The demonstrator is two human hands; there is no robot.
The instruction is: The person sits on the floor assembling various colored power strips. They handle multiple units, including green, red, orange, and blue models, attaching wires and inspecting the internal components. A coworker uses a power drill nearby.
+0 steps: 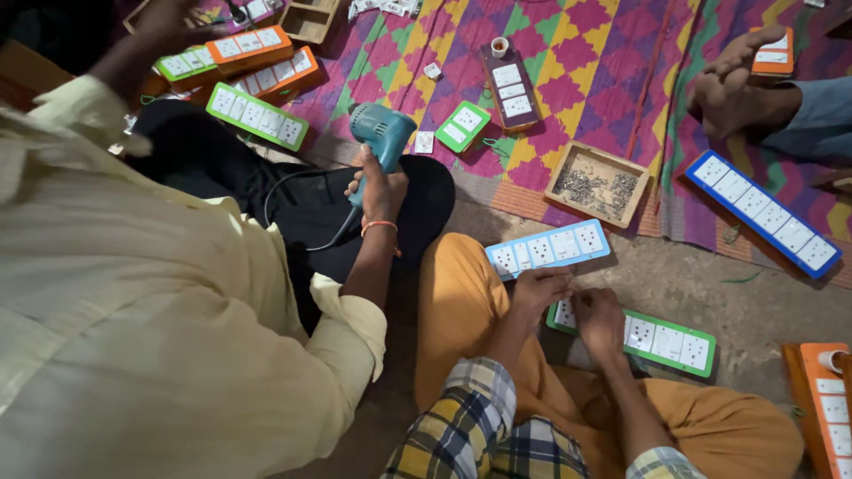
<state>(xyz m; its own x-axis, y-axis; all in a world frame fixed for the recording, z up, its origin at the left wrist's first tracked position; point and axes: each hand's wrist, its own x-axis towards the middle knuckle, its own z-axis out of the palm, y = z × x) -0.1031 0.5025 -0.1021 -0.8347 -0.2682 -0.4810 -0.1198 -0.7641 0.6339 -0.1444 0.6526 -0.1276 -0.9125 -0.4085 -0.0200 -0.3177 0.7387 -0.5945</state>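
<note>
My left hand (540,289) and my right hand (600,321) meet at the left end of a green switch board (667,341) that lies on the floor in front of my crossed legs in orange trousers. My right hand lies over the board's left part with bent fingers. My left hand is curled at the board's left edge, and its knuckles reach up to a light blue switch board (548,247) resting on my knee. What sits under the fingers is hidden.
A co-worker in a cream shirt sits at left and grips a teal power drill (382,133). A wooden box of screws (596,184), a dark blue board (761,213), an orange board (830,410), further boards and another person's feet (732,84) lie on the patterned mat.
</note>
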